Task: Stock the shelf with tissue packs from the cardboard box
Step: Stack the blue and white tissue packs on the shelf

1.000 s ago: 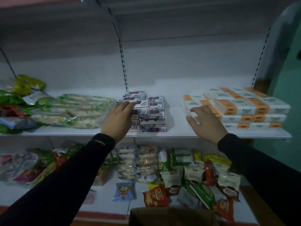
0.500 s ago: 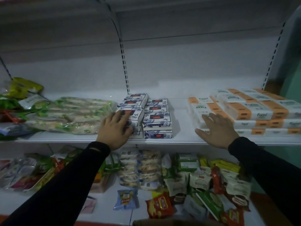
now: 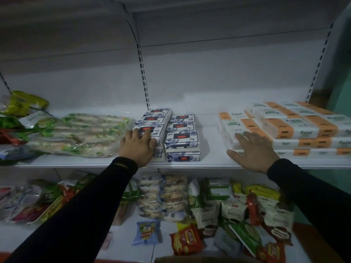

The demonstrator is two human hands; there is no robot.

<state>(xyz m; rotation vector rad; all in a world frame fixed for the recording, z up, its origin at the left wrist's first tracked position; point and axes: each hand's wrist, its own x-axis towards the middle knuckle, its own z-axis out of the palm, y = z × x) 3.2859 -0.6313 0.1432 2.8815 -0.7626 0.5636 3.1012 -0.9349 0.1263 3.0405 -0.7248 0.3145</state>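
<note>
Blue-and-white tissue packs (image 3: 181,139) stand in two stacks at the middle of the white shelf (image 3: 190,163). My left hand (image 3: 139,147) lies on the front of the left stack, fingers spread over the top front pack. Orange-and-white tissue packs (image 3: 296,128) are stacked at the shelf's right end. My right hand (image 3: 250,150) rests with straight fingers against the left front corner of that stack. A brown edge of the cardboard box (image 3: 205,260) shows at the bottom of the view.
Clear bags with green print (image 3: 81,135) lie left of the blue packs, with more snack bags at the far left. The lower shelf (image 3: 57,242) holds many snack packets. A bare stretch of shelf separates the two tissue stacks.
My left hand slid down from the top of the blue stack onto its front. My right hand moved right and lower along the orange stack's corner. The view shifted a little.
</note>
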